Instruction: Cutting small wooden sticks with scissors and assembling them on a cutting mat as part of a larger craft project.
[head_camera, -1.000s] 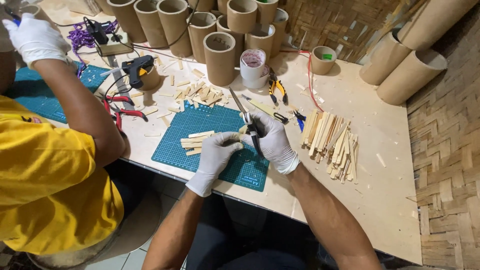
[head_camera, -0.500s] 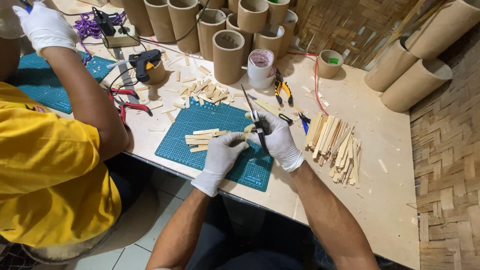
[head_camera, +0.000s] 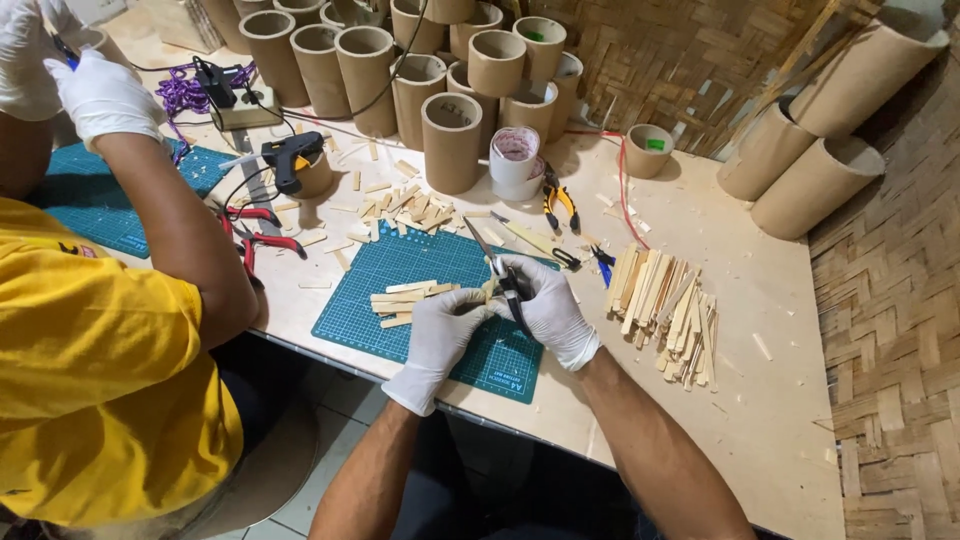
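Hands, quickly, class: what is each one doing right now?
Left hand: closed on a small wood strip over the green mat.
Right hand: closed on dark-handled scissors, blades up.

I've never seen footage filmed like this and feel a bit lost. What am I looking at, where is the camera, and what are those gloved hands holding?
There is no machine here. The camera sits on a person's head and looks down at their own two hands, both in white gloves. The right hand holds a dark-handled cutting tool; the left hand meets it, pinching what looks like a small wooden piece. Under them lies a green cutting mat with a few short wooden strips on a pale table. A bigger pile of strips lies to the right, cardboard tubes stand behind. The yellow-shirted person at the left is a co-worker.
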